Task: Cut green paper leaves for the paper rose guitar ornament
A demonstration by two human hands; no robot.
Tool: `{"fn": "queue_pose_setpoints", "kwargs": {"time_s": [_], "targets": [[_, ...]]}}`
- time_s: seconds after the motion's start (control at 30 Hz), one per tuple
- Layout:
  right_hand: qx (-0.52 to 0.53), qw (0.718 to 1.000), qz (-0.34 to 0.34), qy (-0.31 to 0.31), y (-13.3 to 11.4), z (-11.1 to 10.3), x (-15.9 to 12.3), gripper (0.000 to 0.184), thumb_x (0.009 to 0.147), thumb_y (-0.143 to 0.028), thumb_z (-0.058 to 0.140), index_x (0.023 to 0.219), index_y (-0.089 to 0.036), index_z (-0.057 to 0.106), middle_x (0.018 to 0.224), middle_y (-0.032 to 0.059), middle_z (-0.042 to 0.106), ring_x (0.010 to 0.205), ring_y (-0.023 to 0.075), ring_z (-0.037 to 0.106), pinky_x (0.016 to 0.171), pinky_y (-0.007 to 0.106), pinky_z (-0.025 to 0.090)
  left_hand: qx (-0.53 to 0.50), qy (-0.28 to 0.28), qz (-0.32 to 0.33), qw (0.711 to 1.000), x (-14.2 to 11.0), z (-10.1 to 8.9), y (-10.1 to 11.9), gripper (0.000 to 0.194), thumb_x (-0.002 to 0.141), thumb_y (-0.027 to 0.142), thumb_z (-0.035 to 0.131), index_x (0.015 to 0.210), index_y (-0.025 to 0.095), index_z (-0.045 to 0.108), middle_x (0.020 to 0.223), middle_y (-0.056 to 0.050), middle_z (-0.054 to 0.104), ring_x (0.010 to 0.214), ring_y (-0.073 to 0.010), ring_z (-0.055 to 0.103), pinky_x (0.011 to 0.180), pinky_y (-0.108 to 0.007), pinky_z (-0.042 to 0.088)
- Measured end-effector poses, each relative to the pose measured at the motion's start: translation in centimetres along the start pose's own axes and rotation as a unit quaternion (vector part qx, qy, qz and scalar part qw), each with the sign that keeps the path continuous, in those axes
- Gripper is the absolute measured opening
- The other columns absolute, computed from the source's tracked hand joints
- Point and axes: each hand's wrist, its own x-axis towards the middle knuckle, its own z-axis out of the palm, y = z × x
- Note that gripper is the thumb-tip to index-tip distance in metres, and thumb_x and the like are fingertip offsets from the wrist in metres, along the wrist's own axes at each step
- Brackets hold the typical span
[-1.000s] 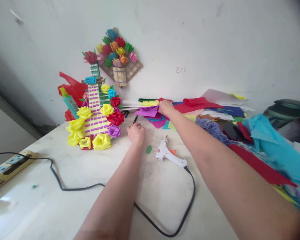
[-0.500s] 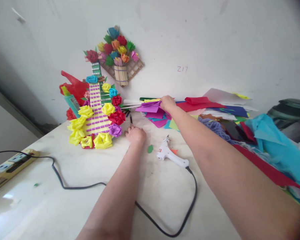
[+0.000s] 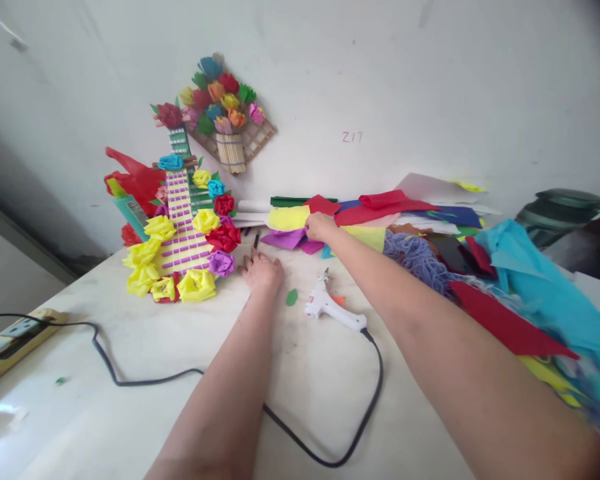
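My left hand (image 3: 263, 272) rests on the white table with its fingers apart and nothing held, just below a dark pen-like stick (image 3: 256, 241). Farther over, my right hand (image 3: 322, 227) is closed on the edge of coloured paper in the pile. A yellow sheet (image 3: 289, 218) lies to the left of its fingers, and purple paper (image 3: 283, 239) shows below them. Exactly how many sheets it pinches is hidden. A white glue gun (image 3: 335, 309) lies between my forearms, with a small green paper leaf (image 3: 292, 297) to its left.
A paper-flower guitar (image 3: 187, 227) stands at left. Behind it, a flower-basket piece (image 3: 230, 152) leans on the wall. A power strip (image 3: 23, 333) sits at the left edge, and the black cord (image 3: 377, 400) passes under my left arm. Lilac yarn (image 3: 415, 257) and blue crepe paper (image 3: 535, 287) fill the right.
My right hand has gone down a little from the raised purple sheets. The yellow sheet and a red piece are now uncovered beside it. My left hand's fingers have spread slightly. The view has shifted right.
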Motion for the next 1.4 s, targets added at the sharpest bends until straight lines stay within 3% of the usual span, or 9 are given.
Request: {"fn": "queue_pose_setpoints", "kwargs": {"time_s": [0.27,0.47,0.57,0.77,0.83,1.03,1.23,1.3,1.4], "targets": [[-0.027,0.997,-0.015,-0.073,-0.8,0.2,-1.2,0.041,0.07,-0.023,0.054,0.109,-0.019,0.064,0.117,0.0128,0.061,0.106,0.0291,0.057,0.081,0.038,0.048,-0.006,-0.007,0.002,1.0,0.1,0.1,-0.1,0.05,0.082,0.04,0.037,0.124,0.018,0.052,0.145,-0.009,0.031,0.134,-0.0326,0.021,0.106,-0.051,0.018],[-0.041,0.996,-0.032,-0.073,-1.0,-0.2,-1.9,0.042,0.076,-0.043,0.05,0.108,-0.019,0.065,0.113,0.0131,0.062,0.105,0.0293,0.055,0.083,0.039,0.043,-0.03,0.004,0.036,0.999,-0.1,-0.2,0.2,0.046,0.083,0.035,0.038,0.126,0.022,0.049,0.144,-0.006,0.034,0.136,-0.0275,0.018,0.107,-0.051,0.015],[-0.046,0.998,-0.039,-0.037,-1.2,-0.1,-2.0,0.047,0.081,-0.049,0.043,0.106,-0.016,0.065,0.111,0.0153,0.062,0.105,0.03,0.053,0.087,0.041,0.038,-0.044,-0.004,0.044,0.998,-0.1,-0.2,0.2,0.048,0.084,0.035,0.038,0.13,0.024,0.045,0.143,-0.006,0.037,0.135,-0.0262,0.021,0.108,-0.05,0.014],[-0.049,0.992,-0.09,0.079,-1.4,0.9,-1.6,0.043,0.085,-0.041,0.04,0.115,-0.016,0.059,0.124,0.0135,0.053,0.111,0.028,0.046,0.093,0.04,0.033,-0.032,-0.001,0.057,0.998,0.1,0.1,0.1,0.05,0.083,0.034,0.04,0.131,0.022,0.043,0.141,-0.009,0.038,0.132,-0.0271,0.028,0.107,-0.049,0.019],[-0.044,0.991,-0.102,0.073,-1.5,1.4,-1.3,0.042,0.085,-0.039,0.042,0.119,-0.018,0.056,0.128,0.0121,0.05,0.113,0.0278,0.045,0.094,0.04,0.032,-0.025,0.004,0.054,0.998,0.2,0.1,0.1,0.051,0.083,0.035,0.04,0.131,0.02,0.043,0.141,-0.008,0.038,0.131,-0.0271,0.029,0.106,-0.046,0.022],[-0.02,0.997,-0.06,-0.038,-1.2,2.4,-0.5,0.034,0.088,-0.03,0.039,0.115,-0.018,0.058,0.119,0.0141,0.056,0.108,0.0272,0.051,0.087,0.037,0.039,-0.011,0.021,0.044,0.999,-0.1,-0.1,0.2,0.051,0.082,0.034,0.04,0.129,0.014,0.047,0.139,-0.007,0.043,0.128,-0.0298,0.032,0.103,-0.043,0.028],[-0.021,0.998,-0.055,0.019,-0.9,2.9,0.5,0.049,0.085,-0.025,0.045,0.133,-0.02,0.039,0.136,0.0141,0.041,0.119,0.0297,0.041,0.091,0.04,0.037,-0.019,0.025,0.037,0.999,-0.2,-0.2,0.2,0.052,0.082,0.035,0.04,0.128,0.013,0.048,0.138,-0.009,0.043,0.129,-0.0327,0.029,0.104,-0.044,0.028],[-0.035,0.997,-0.06,0.014,-1.0,2.9,0.5,0.05,0.086,-0.019,0.042,0.135,-0.02,0.036,0.133,0.0143,0.044,0.115,0.0292,0.044,0.088,0.04,0.039,-0.021,0.022,0.033,0.999,-0.1,-0.2,0.2,0.051,0.082,0.035,0.04,0.128,0.012,0.048,0.138,-0.01,0.043,0.13,-0.0334,0.027,0.104,-0.044,0.027],[-0.076,0.993,-0.084,0.022,-1.2,2.9,0.2,0.041,0.087,-0.011,0.034,0.125,-0.017,0.048,0.119,0.016,0.055,0.107,0.0274,0.051,0.081,0.038,0.041,-0.022,0.016,0.034,0.999,-0.1,-0.2,0.2,0.05,0.082,0.034,0.04,0.126,0.013,0.048,0.136,-0.011,0.046,0.128,-0.0324,0.031,0.103,-0.044,0.028]]}}
